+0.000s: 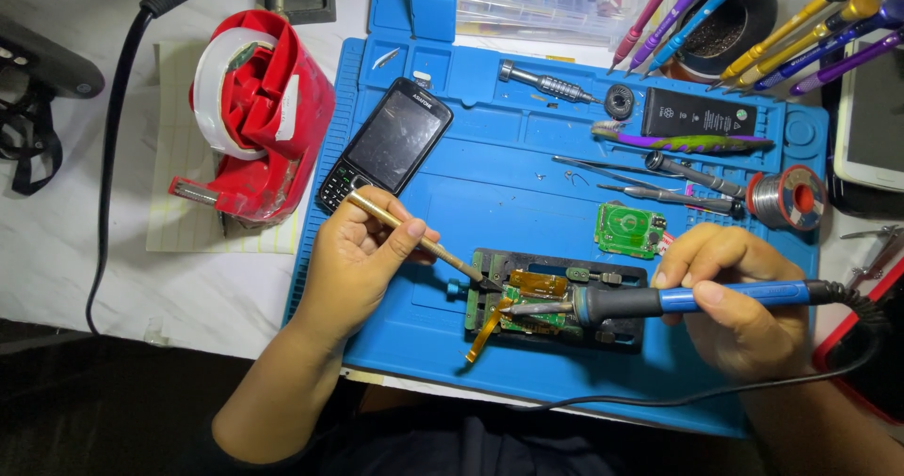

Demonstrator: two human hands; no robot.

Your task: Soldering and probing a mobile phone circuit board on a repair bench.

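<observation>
Bare blue mat (527, 208) between phone (385, 145) and tweezers (603, 170) leaves passage.

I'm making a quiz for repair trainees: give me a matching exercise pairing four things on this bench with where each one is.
Things:
1. soldering iron
2. phone
3. tape dispenser
4. solder spool

Places:
A. off the mat, to its left
B. at the mat's right edge
C. in the right hand
D. on the mat, above the left hand

Pairs: 1-C, 2-D, 3-A, 4-B
</observation>
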